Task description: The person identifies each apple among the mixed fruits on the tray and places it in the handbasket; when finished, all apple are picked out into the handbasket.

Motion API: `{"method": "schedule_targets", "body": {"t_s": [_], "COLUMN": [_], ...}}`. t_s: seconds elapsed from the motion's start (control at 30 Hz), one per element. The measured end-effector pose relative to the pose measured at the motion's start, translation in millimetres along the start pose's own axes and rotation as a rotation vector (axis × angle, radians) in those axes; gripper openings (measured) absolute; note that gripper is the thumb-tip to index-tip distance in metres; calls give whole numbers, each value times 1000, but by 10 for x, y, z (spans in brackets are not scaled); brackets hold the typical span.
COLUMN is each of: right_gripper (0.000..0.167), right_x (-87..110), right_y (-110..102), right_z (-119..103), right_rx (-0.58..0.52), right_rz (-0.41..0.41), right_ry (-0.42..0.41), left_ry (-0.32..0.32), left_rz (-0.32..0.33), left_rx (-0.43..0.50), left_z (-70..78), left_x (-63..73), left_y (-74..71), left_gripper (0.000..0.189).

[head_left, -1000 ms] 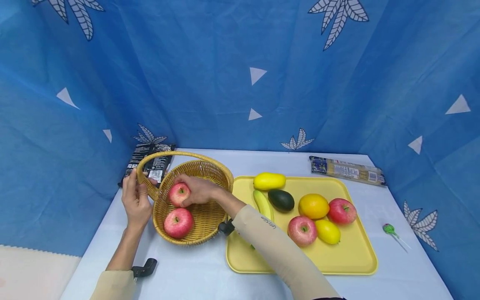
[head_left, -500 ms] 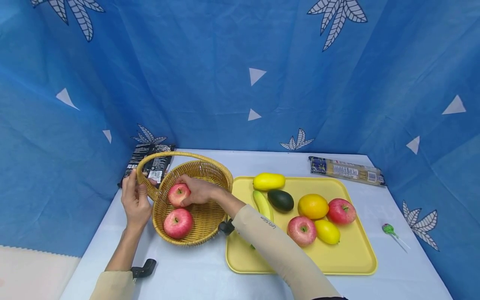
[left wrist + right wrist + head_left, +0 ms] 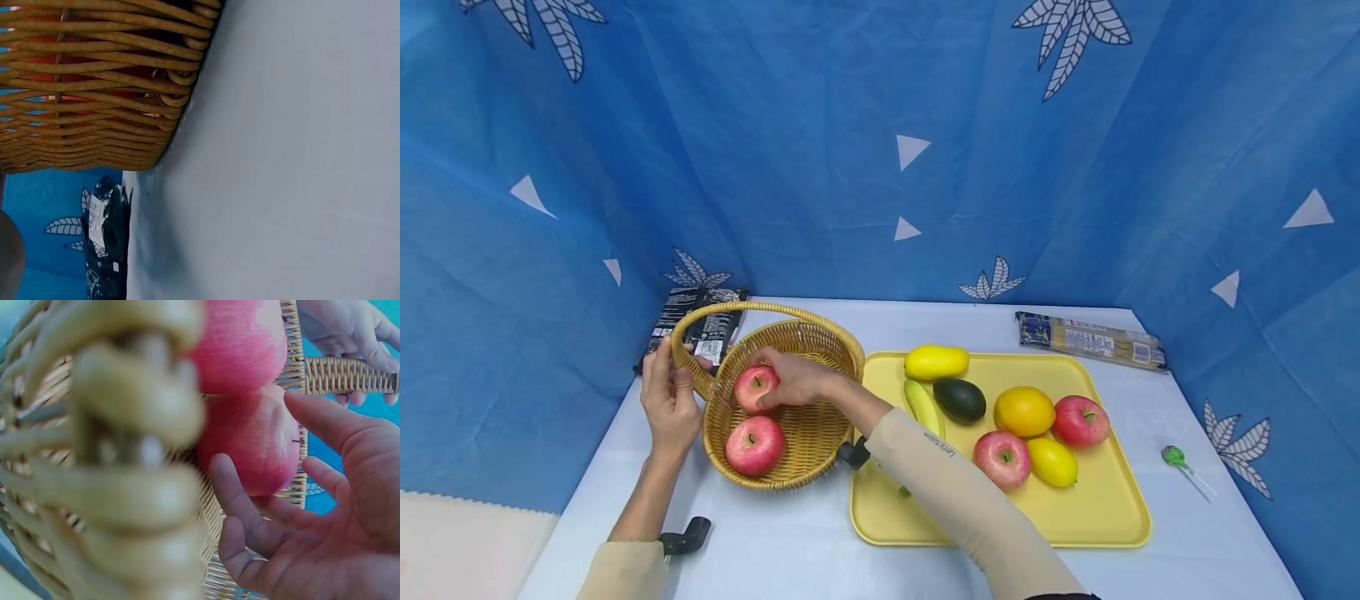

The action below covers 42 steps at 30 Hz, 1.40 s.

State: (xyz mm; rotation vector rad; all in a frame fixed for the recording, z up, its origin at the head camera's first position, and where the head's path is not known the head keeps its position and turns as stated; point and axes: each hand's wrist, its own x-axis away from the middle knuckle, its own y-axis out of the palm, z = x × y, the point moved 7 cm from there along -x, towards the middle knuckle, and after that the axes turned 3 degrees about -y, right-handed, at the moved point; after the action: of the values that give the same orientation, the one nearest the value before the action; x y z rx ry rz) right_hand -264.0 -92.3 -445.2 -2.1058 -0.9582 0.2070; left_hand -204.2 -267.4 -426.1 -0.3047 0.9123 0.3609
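Observation:
A wicker basket (image 3: 820,437) with a tall arched handle (image 3: 752,307) stands on the left of the table. My left hand (image 3: 672,412) grips the handle's left base, thumb on the near side. Inside the basket, my right hand (image 3: 799,379) holds a red apple (image 3: 754,387), its fingers and thumb spread round the fruit. The right wrist view shows thumb and fingertips at that apple's (image 3: 256,440) sides. A second red apple (image 3: 756,447) lies in front of it. The left wrist view shows the basket's woven outer wall (image 3: 94,81).
A yellow tray (image 3: 1097,517) right of the basket bears apples, lemon-like yellow fruits, a banana (image 3: 924,407) and a dark green avocado (image 3: 959,400), partly under my right forearm. Black packets (image 3: 707,327) lie behind the basket, a noodle pack (image 3: 1097,339) at back right, a lollipop (image 3: 1176,457) far right.

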Motion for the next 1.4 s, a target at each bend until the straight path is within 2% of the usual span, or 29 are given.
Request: {"method": "schedule_targets", "body": {"t_s": [0.13,0.3,0.4,0.6,0.7,0.97,1.17,1.4], "right_gripper": [71,70,71,71,68,63,65,60], "right_x": [16,58,79,150,217,473,657,906], "right_y": [-13,-56,-91,-140,-158,-155,-134,-165], "right_z": [-7,-39,-68,-164,-227,-452,-504,-485], "right_rx": [1,-4,-14,-11,-25,-193,-245,-277], "right_rz": [-3,0,13,32,37,-36,-79,-102], "right_ry": [11,12,-2,-87,-146,-352,-368,-418], "left_ry": [2,-13,-13,-3,-6,-14,-5,-11], "left_rz": [0,-3,-4,9,10,-3,14,5], "left_rx": [0,-61,-60,-17,-33,-52,2,-39], "left_z": [20,-15,-29,-40,-44,-20,1,-14], "left_x": [-11,9,15,22,30,12,-6,9], "left_y": [9,-5,-13,-27,-32,-12,-7,-4], "left_gripper": [54,52,52,52,50,53,57,55]}}
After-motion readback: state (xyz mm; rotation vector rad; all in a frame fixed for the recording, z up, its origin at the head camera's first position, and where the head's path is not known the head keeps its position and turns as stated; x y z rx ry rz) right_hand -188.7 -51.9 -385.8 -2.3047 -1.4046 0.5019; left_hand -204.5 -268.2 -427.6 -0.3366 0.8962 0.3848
